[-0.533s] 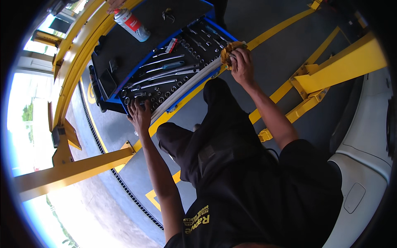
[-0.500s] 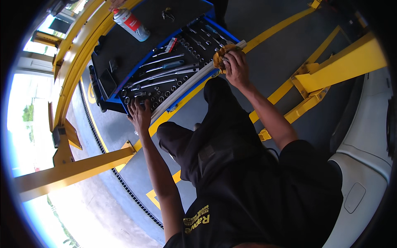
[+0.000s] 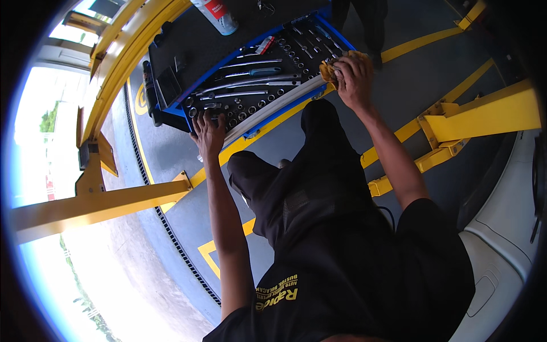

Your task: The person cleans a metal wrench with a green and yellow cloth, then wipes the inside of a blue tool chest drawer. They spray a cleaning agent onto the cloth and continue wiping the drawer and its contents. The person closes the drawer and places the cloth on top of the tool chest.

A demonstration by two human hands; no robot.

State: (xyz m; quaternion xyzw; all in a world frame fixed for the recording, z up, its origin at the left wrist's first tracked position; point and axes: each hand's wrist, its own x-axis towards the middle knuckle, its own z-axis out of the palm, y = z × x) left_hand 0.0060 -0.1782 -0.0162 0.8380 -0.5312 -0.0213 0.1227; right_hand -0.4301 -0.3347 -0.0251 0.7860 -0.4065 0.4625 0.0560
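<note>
My right hand (image 3: 355, 84) is closed on a crumpled yellow-brown cloth (image 3: 327, 70), pressed against the right end of a pulled-out tool drawer's pale front edge (image 3: 288, 97). Over the drawer's left front corner lies my left hand (image 3: 208, 135), its fingers apart beside some sockets; its fingertips partly blend into the dark liner. Inside the drawer are long chrome ratchet handles (image 3: 250, 83), a blue-handled tool (image 3: 265, 72), several round sockets (image 3: 251, 110) and slim drivers along the right side. A small red and white item (image 3: 265, 45) lies toward the back.
On the blue-edged cabinet's black top (image 3: 211, 48) stand a spray can (image 3: 219, 18) and a dark flat device (image 3: 168, 85). Yellow lift arms (image 3: 484, 114) reach in at right, a yellow beam (image 3: 102, 208) at left. A white vehicle (image 3: 501, 228) is at lower right. Another person's dark-trousered legs (image 3: 367, 23) stand beyond the drawer.
My right hand has slid the cloth rightward along the drawer's front edge to its end. The left hand stays at the left corner. The whole view has shifted, bringing another person's legs into sight.
</note>
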